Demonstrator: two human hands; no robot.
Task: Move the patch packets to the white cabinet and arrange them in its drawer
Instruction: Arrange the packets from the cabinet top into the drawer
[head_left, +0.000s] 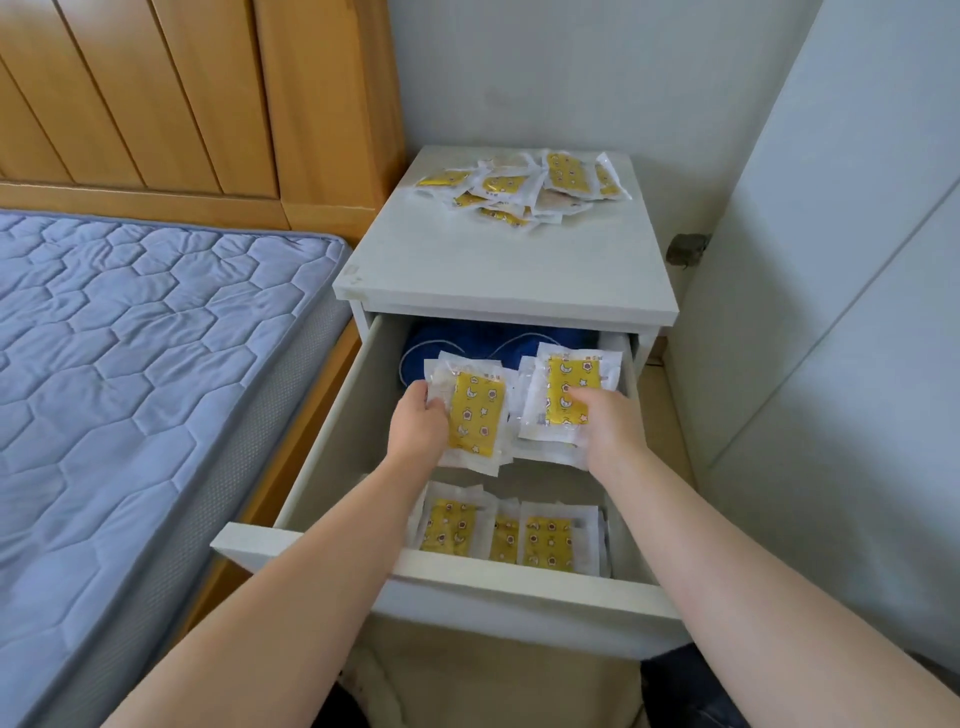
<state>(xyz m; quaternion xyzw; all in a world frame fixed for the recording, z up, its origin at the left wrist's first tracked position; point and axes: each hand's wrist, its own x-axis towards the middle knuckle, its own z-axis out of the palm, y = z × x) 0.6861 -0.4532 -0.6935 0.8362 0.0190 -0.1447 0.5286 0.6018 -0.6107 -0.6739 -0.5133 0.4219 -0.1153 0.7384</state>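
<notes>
- Mattress (130, 338): left of white cabinet (493, 270).
- Drawer (332, 415): pulled out.
- Left grip (418, 423): curled round left packet stack (475, 415), over drawer middle.
- Front row (519, 535): packets filed at drawer front.
- Loose pile (524, 187): on cabinet top, unsorted.
- Right packet stack (566, 395): pinched by right grip (605, 421), beside left stack.
- Handling, judged: light, floppy, slick film; stacks likely to slide apart. Hold by sealed edges, thumb on top.

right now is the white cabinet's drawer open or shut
Open. The drawer is pulled out from the white cabinet, patch packets showing inside.
</notes>
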